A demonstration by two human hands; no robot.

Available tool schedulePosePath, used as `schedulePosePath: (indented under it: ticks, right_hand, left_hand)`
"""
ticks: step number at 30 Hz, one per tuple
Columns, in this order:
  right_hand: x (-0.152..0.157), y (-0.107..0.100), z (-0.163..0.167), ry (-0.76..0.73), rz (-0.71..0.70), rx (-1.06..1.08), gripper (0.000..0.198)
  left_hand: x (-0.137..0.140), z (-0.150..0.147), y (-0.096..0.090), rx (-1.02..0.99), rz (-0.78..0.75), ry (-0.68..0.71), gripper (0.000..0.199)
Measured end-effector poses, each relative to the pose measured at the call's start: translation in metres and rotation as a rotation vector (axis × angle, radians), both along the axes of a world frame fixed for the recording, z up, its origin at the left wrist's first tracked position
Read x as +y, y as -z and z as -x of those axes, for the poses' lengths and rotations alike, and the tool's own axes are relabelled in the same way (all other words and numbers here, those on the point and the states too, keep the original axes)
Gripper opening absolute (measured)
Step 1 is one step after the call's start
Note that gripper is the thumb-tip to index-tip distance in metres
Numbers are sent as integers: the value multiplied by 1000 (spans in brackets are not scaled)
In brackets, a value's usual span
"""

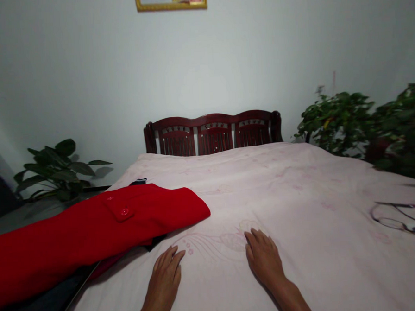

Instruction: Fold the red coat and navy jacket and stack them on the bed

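Both my hands rest palm down on a pale pink sheet (221,280) with a faint flower pattern. My left hand (165,276) lies flat with its fingers stretched forward and holds nothing. Just beyond its fingertips is a red garment (92,222) with a buttoned tab, stretching off to the left; the hand does not touch it. To the right, my right hand (263,254) also lies flat, fingers forward and a little apart, with nothing in it. Dark cloth (37,299) shows beneath the garment.
A pair of glasses (388,221) lies at the right edge of the sheet. Behind the sheet stands a dark red wooden backrest (213,133) against the wall. Leafy plants flank it, one left (53,170) and more right (337,118). A gold-framed picture (172,7) hangs above.
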State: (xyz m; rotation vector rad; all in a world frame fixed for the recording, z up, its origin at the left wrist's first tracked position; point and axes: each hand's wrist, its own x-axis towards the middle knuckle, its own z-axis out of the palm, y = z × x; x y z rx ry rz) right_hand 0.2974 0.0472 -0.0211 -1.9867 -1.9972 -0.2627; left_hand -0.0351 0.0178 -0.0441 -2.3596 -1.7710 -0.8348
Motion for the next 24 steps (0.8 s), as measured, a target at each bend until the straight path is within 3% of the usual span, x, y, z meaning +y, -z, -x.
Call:
schedulePosePath:
  ticks: [17, 21, 24]
  right_hand:
    - [0, 0, 0, -11, -27, 10, 42]
    - [-1, 0, -1, -28, -25, 36, 42]
    - [-1, 0, -2, -45, -28, 67, 42]
  left_hand:
    - [-2, -2, -6, -121, 62, 12, 42]
    - [-6, -6, -17, -446, 95, 15, 38]
    - [-9, -3, -33, -902, 10, -171, 39]
